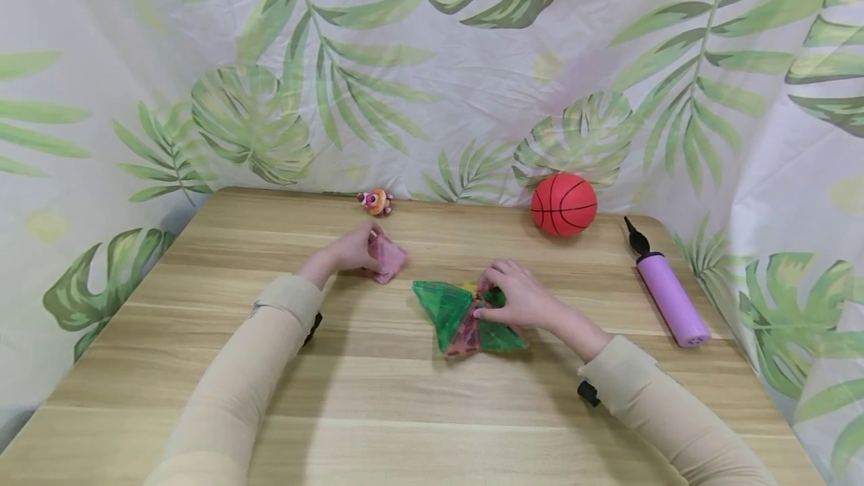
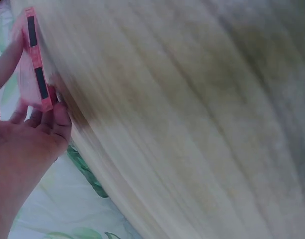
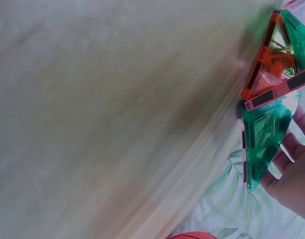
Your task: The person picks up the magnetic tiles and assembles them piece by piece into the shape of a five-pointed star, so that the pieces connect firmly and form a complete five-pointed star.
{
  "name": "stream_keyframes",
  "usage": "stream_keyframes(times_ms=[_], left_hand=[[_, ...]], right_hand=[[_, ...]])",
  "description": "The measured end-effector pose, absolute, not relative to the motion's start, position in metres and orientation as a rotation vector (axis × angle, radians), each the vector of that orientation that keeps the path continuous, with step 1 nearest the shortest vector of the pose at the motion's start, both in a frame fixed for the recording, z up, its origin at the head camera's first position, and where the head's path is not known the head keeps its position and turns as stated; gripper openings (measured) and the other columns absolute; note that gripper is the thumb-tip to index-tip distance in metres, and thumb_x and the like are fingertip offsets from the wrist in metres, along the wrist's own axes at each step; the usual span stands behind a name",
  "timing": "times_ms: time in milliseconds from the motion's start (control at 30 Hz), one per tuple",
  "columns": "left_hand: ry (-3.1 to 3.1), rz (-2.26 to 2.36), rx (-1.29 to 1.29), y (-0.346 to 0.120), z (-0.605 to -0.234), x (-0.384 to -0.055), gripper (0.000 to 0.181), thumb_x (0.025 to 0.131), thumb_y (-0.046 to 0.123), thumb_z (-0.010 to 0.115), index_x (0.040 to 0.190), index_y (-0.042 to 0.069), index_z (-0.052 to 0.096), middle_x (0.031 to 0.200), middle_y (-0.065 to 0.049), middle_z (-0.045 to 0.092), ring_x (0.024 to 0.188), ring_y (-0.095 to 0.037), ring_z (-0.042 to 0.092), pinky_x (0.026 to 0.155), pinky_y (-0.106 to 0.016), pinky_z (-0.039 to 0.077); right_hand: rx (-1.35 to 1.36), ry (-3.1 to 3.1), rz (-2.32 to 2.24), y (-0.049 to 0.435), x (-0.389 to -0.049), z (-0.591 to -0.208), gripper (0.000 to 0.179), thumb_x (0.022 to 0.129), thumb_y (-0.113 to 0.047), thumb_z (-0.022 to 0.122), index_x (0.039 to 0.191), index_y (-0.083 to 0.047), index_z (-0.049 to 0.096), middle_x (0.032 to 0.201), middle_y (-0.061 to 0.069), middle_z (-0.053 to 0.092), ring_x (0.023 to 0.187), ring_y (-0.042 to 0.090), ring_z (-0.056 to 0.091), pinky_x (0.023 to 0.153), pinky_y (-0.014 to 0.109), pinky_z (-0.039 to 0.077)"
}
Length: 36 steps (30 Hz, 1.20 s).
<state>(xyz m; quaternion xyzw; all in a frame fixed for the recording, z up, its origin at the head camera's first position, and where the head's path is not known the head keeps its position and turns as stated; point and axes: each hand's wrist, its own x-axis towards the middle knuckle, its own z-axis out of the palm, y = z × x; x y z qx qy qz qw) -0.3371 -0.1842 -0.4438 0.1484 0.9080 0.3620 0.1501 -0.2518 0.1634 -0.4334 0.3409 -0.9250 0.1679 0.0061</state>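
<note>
My left hand (image 1: 349, 247) pinches a translucent pink magnetic tile (image 1: 388, 259) by its side, left of the table's middle. In the left wrist view the pink tile (image 2: 37, 59) stands edge-on, dark magnet strips showing, between the thumb and fingers. To its right sits a magnetic tile structure (image 1: 442, 306), green triangles flaring around reddish-pink pieces, with a bit of yellow behind. Reaching over it from the right, my right hand (image 1: 520, 295) grips its upper part with curled fingers and thumb. The right wrist view shows those fingers (image 3: 291, 147) against a green triangular tile (image 3: 265, 132); the thumb is hidden there.
Along the back edge of the wooden table (image 1: 378, 426) lie a small pink-and-orange toy figure (image 1: 376, 202) and a red ball (image 1: 564, 205) with black lines. A purple hand pump (image 1: 671, 298) with a black nozzle lies near the right edge. Leaf-printed cloth (image 1: 472, 96) hangs behind.
</note>
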Motion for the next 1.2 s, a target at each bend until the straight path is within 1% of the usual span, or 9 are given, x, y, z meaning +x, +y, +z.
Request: stream_keyframes(times_ms=[133,300,467,567,633,767,867,1100,1200], left_hand=[[2.631,1.148,0.394,-0.187,-0.440,-0.337,0.045,0.085,0.003,0.065,0.123,-0.003,0.041,0.116,-0.025,0.053,0.104,-0.034,0.054,0.083,-0.038,0.051],[2.692,1.222,0.449,-0.186,-0.431,-0.335,0.029,0.091,0.002,0.058,0.117,-0.004,0.048,0.105,-0.025,0.060,0.097,-0.031,0.059,0.072,-0.030,0.050],[2.647,1.403,0.480,-0.178,-0.414,-0.331,0.028,0.092,0.000,0.057,0.117,-0.006,0.046,0.109,-0.024,0.058,0.095,-0.030,0.061,0.070,-0.027,0.052],[2.641,1.453,0.472,-0.168,-0.401,-0.328,0.027,0.093,0.005,0.057,0.117,-0.003,0.048,0.108,-0.020,0.060,0.091,-0.026,0.062,0.069,-0.027,0.052],[2.653,1.446,0.474,-0.158,-0.391,-0.326,0.026,0.093,0.009,0.059,0.116,0.000,0.051,0.102,-0.018,0.064,0.085,-0.024,0.064,0.067,-0.027,0.051],[2.647,1.459,0.521,-0.135,-0.378,-0.320,0.026,0.091,0.012,0.062,0.114,0.002,0.055,0.095,-0.016,0.068,0.076,-0.018,0.065,0.064,-0.026,0.051],[2.605,1.491,0.567,-0.116,-0.373,-0.314,0.026,0.091,0.011,0.063,0.114,0.001,0.057,0.094,-0.016,0.069,0.074,-0.017,0.066,0.064,-0.026,0.052],[2.542,1.537,0.681,-0.088,-0.372,-0.307,0.031,0.089,0.008,0.064,0.118,0.003,0.057,0.095,-0.016,0.069,0.079,-0.019,0.066,0.068,-0.027,0.052],[2.524,1.560,0.710,-0.085,-0.378,-0.308,0.035,0.088,0.006,0.065,0.121,0.003,0.055,0.095,-0.017,0.068,0.081,-0.019,0.065,0.067,-0.025,0.051]], right_hand=[[1.062,-2.900,0.516,0.162,-0.251,-0.432,0.037,0.080,-0.051,0.070,0.099,-0.021,0.059,0.104,-0.005,0.053,0.104,0.019,0.047,0.089,0.045,0.040],[1.097,-2.859,0.596,0.161,-0.255,-0.424,0.035,0.083,-0.042,0.070,0.102,-0.014,0.061,0.105,0.003,0.055,0.102,0.021,0.047,0.085,0.044,0.041],[1.085,-2.805,0.744,0.160,-0.265,-0.411,0.030,0.087,-0.028,0.068,0.106,-0.006,0.060,0.106,0.013,0.057,0.101,0.026,0.050,0.087,0.043,0.044],[1.076,-2.784,0.852,0.157,-0.271,-0.404,0.029,0.088,-0.020,0.067,0.109,-0.002,0.060,0.108,0.015,0.058,0.104,0.030,0.052,0.090,0.044,0.044],[1.069,-2.774,0.927,0.154,-0.276,-0.399,0.029,0.088,-0.016,0.066,0.111,0.000,0.060,0.110,0.016,0.060,0.105,0.033,0.054,0.091,0.047,0.045],[1.014,-2.784,1.064,0.145,-0.286,-0.391,0.031,0.092,-0.015,0.062,0.119,-0.001,0.059,0.115,0.016,0.063,0.106,0.032,0.056,0.088,0.048,0.046],[0.958,-2.799,1.187,0.139,-0.291,-0.386,0.033,0.095,-0.018,0.057,0.124,-0.003,0.058,0.116,0.014,0.064,0.105,0.029,0.058,0.085,0.045,0.049],[0.869,-2.746,1.403,0.139,-0.295,-0.381,0.023,0.094,-0.012,0.058,0.113,0.001,0.064,0.102,0.016,0.068,0.093,0.027,0.063,0.077,0.033,0.051],[0.836,-2.747,1.421,0.145,-0.297,-0.382,0.023,0.094,-0.009,0.057,0.111,0.004,0.064,0.104,0.019,0.067,0.094,0.029,0.063,0.077,0.033,0.051]])
